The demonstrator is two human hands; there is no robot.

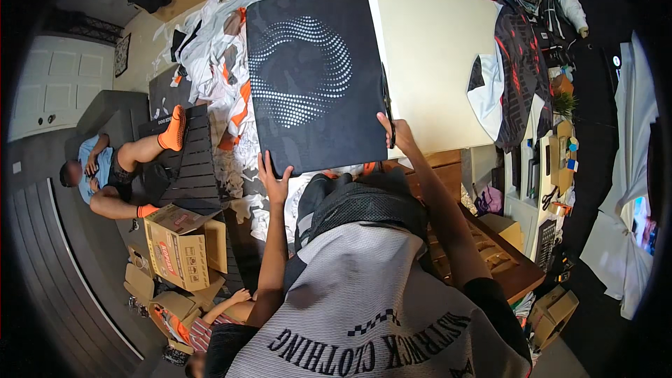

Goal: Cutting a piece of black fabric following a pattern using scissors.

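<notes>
A dark fabric panel (308, 148) with a ring of white dots lies on a cream board (427, 63), with a narrow white strip along the panel's right side. My left hand (275, 176) rests at the panel's lower left corner, fingers spread. My right hand (397, 133) is at the panel's lower right edge, closed around a dark-handled tool (391, 133), apparently scissors, lying along that edge; its blades are hard to make out. Patterned dark fabric (518, 77) and a white piece (488, 105) lie at the board's right end.
White and orange scraps (217, 84) pile left of the panel. A person (98, 161) reclines on a grey sofa beside a slatted dark table (192, 147). Cardboard boxes (175, 259) and another person (210, 322) are lower left. A wooden chair (504, 266) and cluttered shelving (546, 189) stand right.
</notes>
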